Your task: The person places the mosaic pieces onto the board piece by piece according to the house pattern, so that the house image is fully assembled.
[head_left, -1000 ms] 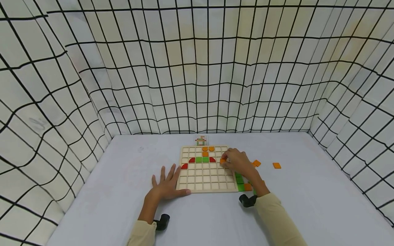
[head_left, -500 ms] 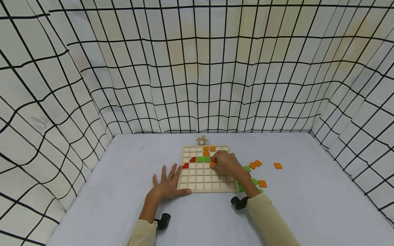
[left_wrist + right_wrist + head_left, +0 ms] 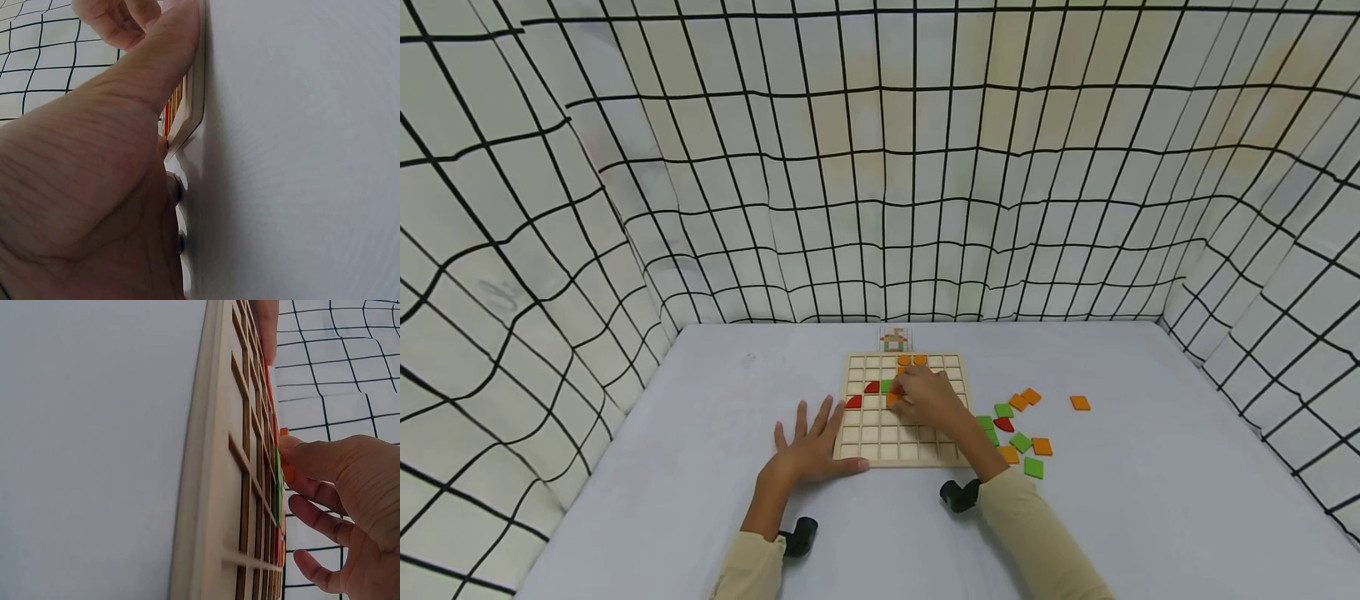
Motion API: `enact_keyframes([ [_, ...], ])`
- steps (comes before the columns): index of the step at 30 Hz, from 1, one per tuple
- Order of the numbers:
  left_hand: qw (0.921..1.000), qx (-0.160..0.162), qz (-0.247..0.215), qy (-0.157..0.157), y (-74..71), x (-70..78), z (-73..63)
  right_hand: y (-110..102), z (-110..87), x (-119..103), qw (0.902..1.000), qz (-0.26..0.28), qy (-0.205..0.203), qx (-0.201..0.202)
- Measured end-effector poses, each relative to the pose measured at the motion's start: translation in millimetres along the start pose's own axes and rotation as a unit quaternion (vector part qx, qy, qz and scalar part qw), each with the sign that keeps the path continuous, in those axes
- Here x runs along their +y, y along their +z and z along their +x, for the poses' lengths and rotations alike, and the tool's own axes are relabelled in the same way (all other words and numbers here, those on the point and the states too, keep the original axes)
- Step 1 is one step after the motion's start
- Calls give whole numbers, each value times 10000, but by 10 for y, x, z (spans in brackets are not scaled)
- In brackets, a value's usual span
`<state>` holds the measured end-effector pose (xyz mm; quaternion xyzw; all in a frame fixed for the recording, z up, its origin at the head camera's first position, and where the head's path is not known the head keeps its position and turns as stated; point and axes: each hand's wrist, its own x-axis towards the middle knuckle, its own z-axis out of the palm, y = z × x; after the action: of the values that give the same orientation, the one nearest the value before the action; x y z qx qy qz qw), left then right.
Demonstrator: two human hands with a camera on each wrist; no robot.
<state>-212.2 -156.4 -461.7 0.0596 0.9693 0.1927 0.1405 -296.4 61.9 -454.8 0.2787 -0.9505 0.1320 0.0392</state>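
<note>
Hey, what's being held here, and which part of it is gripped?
The right hand pinches an orange tile, thumb tip across the tile's middle; the contact on its far side is hidden. The left hand touches the board, gripping nothing.

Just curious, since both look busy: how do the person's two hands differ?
The left hand is spread; the right hand pinches an orange tile. The left hand lies at the near left corner of the board; the right hand is over its middle. Both are bare, with a black device at each wrist.
</note>
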Motion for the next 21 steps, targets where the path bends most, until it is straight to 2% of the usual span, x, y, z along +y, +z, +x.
enact_keyframes([
  [5,9999,-14,102,-12,-14,7,4,53,76,-109,9999,-79,61,21],
  [14,10000,-27,-6,26,-14,3,5,104,129,-223,9997,-158,155,74],
  [21,9999,-169,31,-12,6,-31,22,123,155,-271,9996,-190,163,107],
])
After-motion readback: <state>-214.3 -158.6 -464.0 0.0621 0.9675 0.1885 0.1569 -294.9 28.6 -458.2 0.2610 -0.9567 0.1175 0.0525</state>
